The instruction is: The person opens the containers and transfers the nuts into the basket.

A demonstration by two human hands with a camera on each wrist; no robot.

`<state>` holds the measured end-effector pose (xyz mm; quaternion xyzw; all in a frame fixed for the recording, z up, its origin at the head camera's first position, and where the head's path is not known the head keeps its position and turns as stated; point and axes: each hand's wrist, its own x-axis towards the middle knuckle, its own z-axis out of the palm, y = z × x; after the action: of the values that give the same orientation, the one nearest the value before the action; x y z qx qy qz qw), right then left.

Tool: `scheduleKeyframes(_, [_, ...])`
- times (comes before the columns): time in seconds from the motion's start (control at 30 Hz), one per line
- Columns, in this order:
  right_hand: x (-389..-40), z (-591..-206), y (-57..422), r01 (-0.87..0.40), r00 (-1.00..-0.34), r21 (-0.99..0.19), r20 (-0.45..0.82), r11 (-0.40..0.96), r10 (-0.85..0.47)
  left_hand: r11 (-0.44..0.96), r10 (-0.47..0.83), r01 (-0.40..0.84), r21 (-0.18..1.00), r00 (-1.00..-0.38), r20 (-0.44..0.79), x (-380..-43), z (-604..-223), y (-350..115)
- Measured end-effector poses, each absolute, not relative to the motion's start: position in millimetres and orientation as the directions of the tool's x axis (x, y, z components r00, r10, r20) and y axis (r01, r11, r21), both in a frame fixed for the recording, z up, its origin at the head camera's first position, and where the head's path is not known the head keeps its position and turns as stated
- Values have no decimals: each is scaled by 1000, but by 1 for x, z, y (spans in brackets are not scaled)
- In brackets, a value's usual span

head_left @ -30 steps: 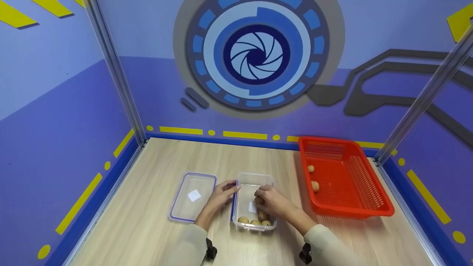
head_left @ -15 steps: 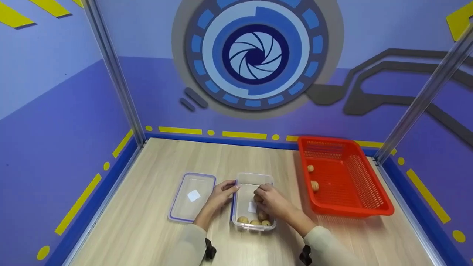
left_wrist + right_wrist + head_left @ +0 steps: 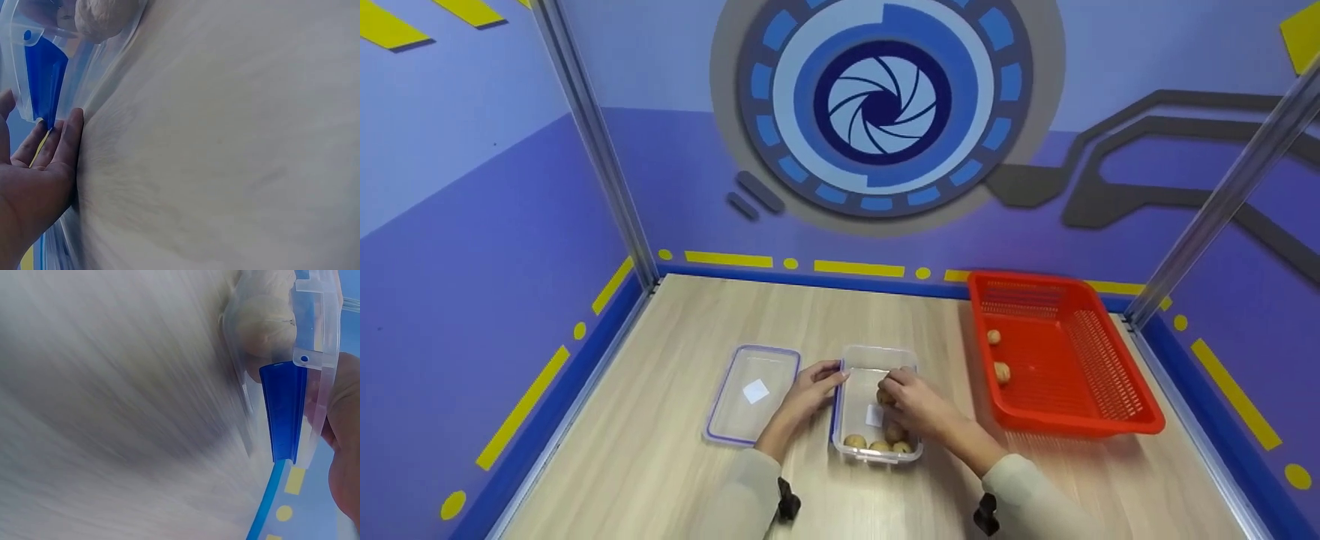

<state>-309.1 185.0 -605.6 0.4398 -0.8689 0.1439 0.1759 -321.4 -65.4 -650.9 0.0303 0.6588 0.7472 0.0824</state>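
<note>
The container points lengthwise at the back wall, left hand touching it straight-fingered, right hand pinching a walnut inside, lid left of it, basket right.

We are seeing one walnut only partly
The right hand is covering the rest; in the left wrist view, the top edge is cropping the box, the bench looking blurred.

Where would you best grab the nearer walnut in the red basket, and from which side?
Probably pinch the walnut round its middle, coming from above and slightly right: it looks small and rounded, while the red basket has raised walls, the left one close beside it, leaving more room on its right.
</note>
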Motion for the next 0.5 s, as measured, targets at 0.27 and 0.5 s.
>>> scheduleKeyframes(0.27, [-307, -600, 187, -797, -592, -193, 437, 572, -677, -85, 152, -95, 992, -985, -81, -322, -651, -69])
scheduleKeyframes(0.5, [-304, -584, 191, -755, -655, -321, 396, 572, -643, -89, 170, -87, 992, -983, -70, -323, -648, -65])
